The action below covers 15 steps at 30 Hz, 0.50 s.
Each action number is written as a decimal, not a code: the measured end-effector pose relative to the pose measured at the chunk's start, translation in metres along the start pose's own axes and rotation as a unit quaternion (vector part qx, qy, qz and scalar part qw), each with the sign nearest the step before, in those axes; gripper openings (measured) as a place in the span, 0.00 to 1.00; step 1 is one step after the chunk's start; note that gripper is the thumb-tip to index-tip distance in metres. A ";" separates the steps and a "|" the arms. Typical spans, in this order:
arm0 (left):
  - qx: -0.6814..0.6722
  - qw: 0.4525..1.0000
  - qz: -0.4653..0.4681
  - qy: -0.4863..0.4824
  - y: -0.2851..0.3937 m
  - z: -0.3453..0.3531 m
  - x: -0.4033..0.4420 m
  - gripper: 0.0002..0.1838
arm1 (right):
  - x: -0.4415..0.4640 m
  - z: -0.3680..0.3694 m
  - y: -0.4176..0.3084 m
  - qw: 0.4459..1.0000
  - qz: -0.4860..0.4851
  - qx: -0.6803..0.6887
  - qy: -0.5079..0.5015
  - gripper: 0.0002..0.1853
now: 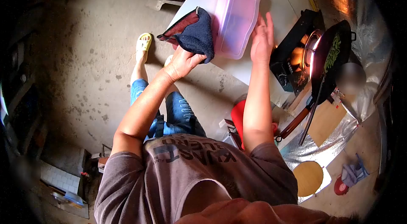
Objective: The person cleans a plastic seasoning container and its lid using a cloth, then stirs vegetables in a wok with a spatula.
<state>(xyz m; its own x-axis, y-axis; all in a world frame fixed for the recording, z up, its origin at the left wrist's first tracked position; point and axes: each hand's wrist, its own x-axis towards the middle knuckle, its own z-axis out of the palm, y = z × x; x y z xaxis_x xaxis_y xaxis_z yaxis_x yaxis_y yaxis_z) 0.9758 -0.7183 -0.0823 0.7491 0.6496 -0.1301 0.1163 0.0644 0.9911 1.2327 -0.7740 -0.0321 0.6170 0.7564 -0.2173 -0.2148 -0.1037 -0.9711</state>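
Observation:
My left hand (pixel 185 63) is closed round a dark blue cloth (pixel 199 33) whose folded-back part shows a red side. The cloth is against the left side of a pink translucent plastic box (pixel 239 16) on the white tabletop. Close to the box's right side, my right hand (pixel 263 39) is open, its fingers stretched out and apart. Whether those fingers touch the box I cannot tell. Something bluish shows faintly through the pink plastic.
To the right, a gas stove (pixel 292 58) burns with a visible glow. Beside it a wok (pixel 328 63) holds green vegetables (pixel 333 52), with its wooden handle (pixel 296 122) pointing towards me. A red container (pixel 239 120) is under my right forearm. Foil (pixel 309 149) covers the right-hand surface.

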 end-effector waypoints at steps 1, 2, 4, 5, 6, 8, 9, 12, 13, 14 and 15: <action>-0.032 0.999 0.003 0.005 -0.002 0.000 0.004 0.24 | -0.004 0.006 -0.001 1.000 -0.001 0.000 -0.002 0.40; -0.031 0.999 0.006 0.008 -0.002 0.000 0.007 0.24 | -0.007 0.014 -0.002 0.999 -0.009 -0.046 -0.020 0.41; -0.055 0.998 0.014 -0.008 0.001 -0.002 0.012 0.25 | -0.008 0.023 -0.004 0.994 -0.015 -0.106 -0.039 0.45; -0.091 0.995 -0.002 -0.033 0.010 -0.005 0.016 0.26 | -0.006 0.024 -0.002 0.993 -0.027 -0.106 -0.047 0.45; -0.073 0.997 0.013 -0.005 0.010 -0.004 0.022 0.26 | -0.005 0.023 0.000 0.993 -0.018 -0.103 -0.050 0.45; -0.069 0.995 0.026 0.071 0.019 0.001 0.035 0.26 | -0.007 0.025 -0.001 0.994 0.007 -0.098 -0.047 0.43; -0.070 0.994 0.027 0.075 0.020 0.001 0.043 0.26 | -0.007 0.025 0.000 0.994 0.006 -0.099 -0.051 0.43; -0.045 0.999 -0.024 -0.008 0.026 -0.004 0.070 0.26 | -0.009 0.024 0.003 0.996 0.008 -0.080 -0.050 0.43; -0.046 0.999 -0.025 -0.006 0.024 0.000 0.081 0.26 | -0.010 0.026 0.002 0.996 0.011 -0.077 -0.048 0.43; -0.025 0.997 0.051 0.057 0.021 0.006 0.094 0.25 | -0.010 0.028 0.001 0.996 0.013 -0.074 -0.046 0.43; -0.004 0.985 0.125 0.119 0.018 0.009 0.108 0.24 | -0.010 0.028 -0.001 0.996 0.015 -0.075 -0.046 0.43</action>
<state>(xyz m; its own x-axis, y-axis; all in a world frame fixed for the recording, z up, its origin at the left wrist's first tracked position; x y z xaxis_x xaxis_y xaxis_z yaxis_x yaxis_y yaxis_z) 1.0647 -0.6540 -0.0791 0.5797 0.8048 0.1273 -0.0576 -0.1154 0.9917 1.2054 -0.7630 -0.0267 0.5386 0.8070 -0.2423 -0.1117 -0.2166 -0.9698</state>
